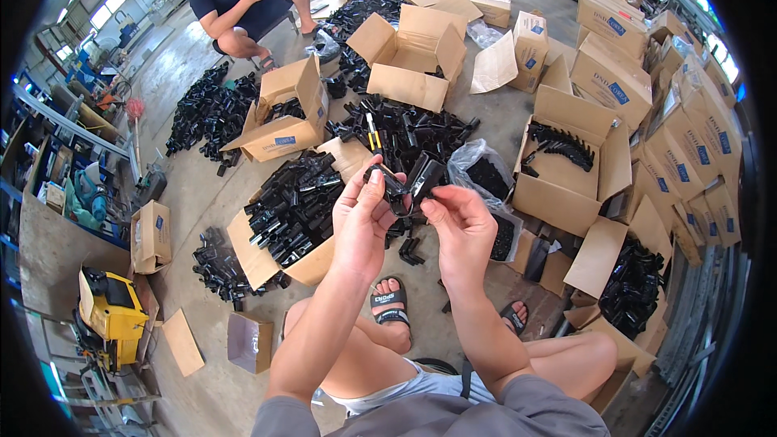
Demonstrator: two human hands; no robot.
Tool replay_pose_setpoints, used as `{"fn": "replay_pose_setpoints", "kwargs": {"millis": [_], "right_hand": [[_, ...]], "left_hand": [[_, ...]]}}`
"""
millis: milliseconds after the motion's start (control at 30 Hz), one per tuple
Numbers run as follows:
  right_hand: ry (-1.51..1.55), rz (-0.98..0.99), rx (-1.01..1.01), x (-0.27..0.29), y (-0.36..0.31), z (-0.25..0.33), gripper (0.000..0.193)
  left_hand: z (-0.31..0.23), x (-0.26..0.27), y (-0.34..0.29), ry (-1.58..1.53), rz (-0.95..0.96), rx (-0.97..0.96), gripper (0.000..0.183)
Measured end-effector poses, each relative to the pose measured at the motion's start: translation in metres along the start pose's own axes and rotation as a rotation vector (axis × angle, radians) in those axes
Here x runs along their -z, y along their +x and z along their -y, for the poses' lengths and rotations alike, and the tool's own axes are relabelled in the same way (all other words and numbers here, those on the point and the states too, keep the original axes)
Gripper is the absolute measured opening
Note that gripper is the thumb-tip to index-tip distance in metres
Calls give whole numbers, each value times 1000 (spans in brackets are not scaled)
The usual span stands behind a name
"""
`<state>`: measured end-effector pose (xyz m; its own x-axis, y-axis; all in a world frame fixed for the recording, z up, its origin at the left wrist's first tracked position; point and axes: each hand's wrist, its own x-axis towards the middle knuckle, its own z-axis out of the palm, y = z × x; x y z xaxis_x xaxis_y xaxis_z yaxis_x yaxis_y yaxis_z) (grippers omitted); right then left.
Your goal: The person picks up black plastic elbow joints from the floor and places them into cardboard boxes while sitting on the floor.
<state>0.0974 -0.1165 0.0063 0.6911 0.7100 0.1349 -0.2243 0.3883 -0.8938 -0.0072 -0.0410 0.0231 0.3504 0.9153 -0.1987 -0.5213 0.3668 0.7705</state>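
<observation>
In front of my chest, both hands are raised around a glossy black channel-shaped part (424,175). My left hand (360,218) is closed on the left portion of the black piece, its thumb on top. My right hand (461,231) pinches the lower right end between thumb and fingers. A slim yellow-and-black tool (374,136) with a pale metal tip points up just beyond my left fingers; whether that hand grips it or it lies behind, I cannot tell. Below the hands, a large heap of similar black parts (405,133) covers the floor.
An open carton (295,251) full of black parts stands left of my arms. Another carton (566,166) at right holds a row of black pieces. Clear bags (486,170) sit between. Stacked cartons (615,73) line the right. A co-worker (243,12) crouches at far left.
</observation>
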Motion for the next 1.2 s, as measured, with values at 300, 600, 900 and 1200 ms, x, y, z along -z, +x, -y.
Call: {"fn": "replay_pose_setpoints", "kwargs": {"millis": [300, 600, 900, 1200], "right_hand": [[183, -59, -79, 15, -8, -18, 21], [428, 119, -153, 25, -8, -17, 18], [345, 115, -148, 31, -11, -14, 20], [282, 31, 26, 30, -15, -23, 17]], "left_hand": [[1, -3, -14, 225, 76, -306, 42], [2, -3, -18, 260, 212, -501, 44], [6, 0, -19, 314, 264, -534, 46], [10, -6, -21, 303, 258, -509, 45]]}}
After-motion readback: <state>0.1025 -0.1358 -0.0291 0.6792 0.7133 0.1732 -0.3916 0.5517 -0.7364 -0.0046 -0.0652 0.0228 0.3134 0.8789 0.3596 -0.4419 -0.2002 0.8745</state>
